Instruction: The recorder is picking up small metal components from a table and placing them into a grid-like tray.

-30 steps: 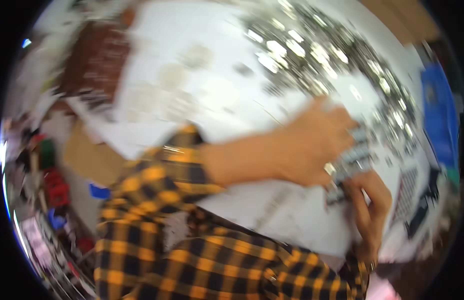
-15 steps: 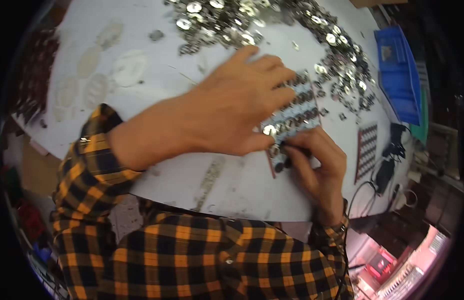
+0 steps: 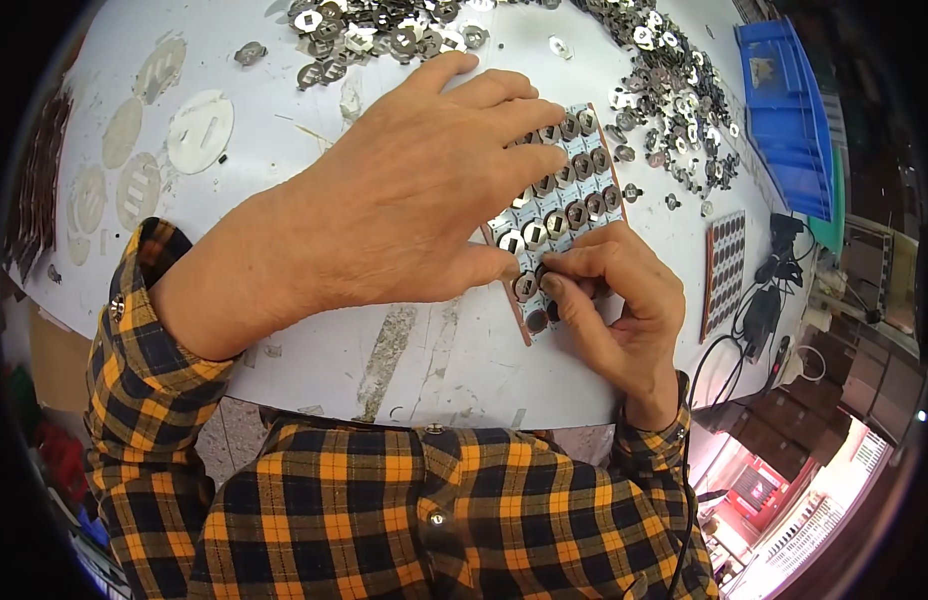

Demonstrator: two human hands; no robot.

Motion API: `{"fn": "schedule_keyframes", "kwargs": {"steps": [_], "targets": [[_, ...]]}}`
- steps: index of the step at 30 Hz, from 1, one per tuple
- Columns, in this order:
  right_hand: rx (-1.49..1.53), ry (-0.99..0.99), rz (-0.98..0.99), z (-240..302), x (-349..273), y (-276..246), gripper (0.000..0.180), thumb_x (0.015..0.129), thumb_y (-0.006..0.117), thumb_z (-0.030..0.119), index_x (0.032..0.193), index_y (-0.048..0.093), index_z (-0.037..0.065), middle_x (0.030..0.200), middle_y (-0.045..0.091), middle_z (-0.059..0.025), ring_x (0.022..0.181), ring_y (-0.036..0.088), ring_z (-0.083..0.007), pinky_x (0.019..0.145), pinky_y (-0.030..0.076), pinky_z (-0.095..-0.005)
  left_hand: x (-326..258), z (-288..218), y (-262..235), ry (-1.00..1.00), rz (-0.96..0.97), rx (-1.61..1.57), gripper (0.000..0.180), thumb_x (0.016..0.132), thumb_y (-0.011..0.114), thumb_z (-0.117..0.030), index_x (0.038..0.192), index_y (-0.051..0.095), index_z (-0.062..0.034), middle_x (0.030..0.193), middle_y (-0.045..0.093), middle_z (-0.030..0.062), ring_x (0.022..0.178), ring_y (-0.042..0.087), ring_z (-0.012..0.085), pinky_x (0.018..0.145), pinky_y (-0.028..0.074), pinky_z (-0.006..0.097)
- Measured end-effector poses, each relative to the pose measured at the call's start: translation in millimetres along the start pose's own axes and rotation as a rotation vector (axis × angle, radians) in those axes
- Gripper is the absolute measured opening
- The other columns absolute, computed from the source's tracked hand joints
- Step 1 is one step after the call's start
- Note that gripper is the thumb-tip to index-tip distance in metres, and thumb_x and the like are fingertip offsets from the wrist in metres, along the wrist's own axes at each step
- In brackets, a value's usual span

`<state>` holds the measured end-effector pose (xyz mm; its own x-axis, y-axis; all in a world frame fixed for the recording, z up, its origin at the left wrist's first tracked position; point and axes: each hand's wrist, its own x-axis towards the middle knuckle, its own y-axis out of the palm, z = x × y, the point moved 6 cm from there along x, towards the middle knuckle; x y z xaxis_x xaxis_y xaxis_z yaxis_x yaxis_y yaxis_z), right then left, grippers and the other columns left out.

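A flat panel with a light blue face and reddish edges lies tilted on the white table, bearing rows of small round metal discs with slots in them. My left hand stretches over its left side, fingers spread and thumb at the panel's edge, and covers part of the rows. At the panel's near end, the thumb and forefinger of my right hand pinch a small dark disc, partly hidden by the fingertips. Beside the pinch, a slotted disc sits on the panel.
Loose metal pieces are heaped beyond the panel, with another pile at the far left. A blue bin stands at the right edge. Another filled panel lies near black cables. White round marks show on the left.
The view has shifted, so the table and panel appear a little further left and higher. Both hands stay at the panel, the right still pinching at its near end.
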<state>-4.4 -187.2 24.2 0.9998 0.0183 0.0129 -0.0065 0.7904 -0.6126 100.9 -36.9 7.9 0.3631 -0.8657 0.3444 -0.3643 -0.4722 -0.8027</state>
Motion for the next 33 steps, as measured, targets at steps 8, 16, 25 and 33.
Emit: {"fn": "schedule_keyframes", "kwargs": {"steps": [8,16,25,33], "targets": [[0.003,-0.033,0.063,2.7,2.9,1.9,0.011,0.084,0.073,-0.009,0.094,0.073,-0.006,0.088,0.066,-0.0091,0.071,0.059,-0.0101,0.061,0.044,-0.0232,1.2,-2.0,-7.3,0.002,0.005,0.02,0.077,0.067,0.092,-0.021,0.137,0.066,-0.0059,0.152,0.059,0.0146,0.144,0.05,0.0348,0.123,0.035,0.054],[-0.027,0.019,-0.006,2.9,-2.1,5.5,0.011,0.083,0.071,-0.01,0.094,0.073,-0.007,0.088,0.067,-0.0088,0.07,0.06,-0.0096,0.062,0.045,-0.0223,0.0,-0.7,-6.0,-0.009,0.015,0.02,0.076,0.068,0.092,-0.022,0.138,0.067,-0.0055,0.153,0.059,0.0144,0.145,0.05,0.0344,0.124,0.034,0.054],[-0.072,-0.018,-0.054,6.9,-0.8,3.8,0.011,0.08,0.071,-0.012,0.088,0.069,-0.005,0.081,0.065,-0.0088,0.063,0.065,-0.0154,0.057,0.05,-0.0264,-1.1,-0.9,-3.7,-0.013,-0.009,0.028,0.075,0.067,0.094,-0.022,0.136,0.068,-0.0061,0.15,0.061,0.0138,0.144,0.051,0.0336,0.125,0.034,0.054],[-0.114,-0.077,-0.026,3.6,-1.2,2.7,0.01,0.081,0.068,-0.011,0.09,0.071,-0.008,0.082,0.066,-0.0089,0.066,0.056,-0.0095,0.059,0.042,-0.023,-0.6,-2.3,-3.1,-0.026,0.004,0.04,0.075,0.066,0.094,-0.022,0.135,0.068,-0.0064,0.149,0.062,0.0129,0.143,0.051,0.0333,0.125,0.034,0.054]]}}
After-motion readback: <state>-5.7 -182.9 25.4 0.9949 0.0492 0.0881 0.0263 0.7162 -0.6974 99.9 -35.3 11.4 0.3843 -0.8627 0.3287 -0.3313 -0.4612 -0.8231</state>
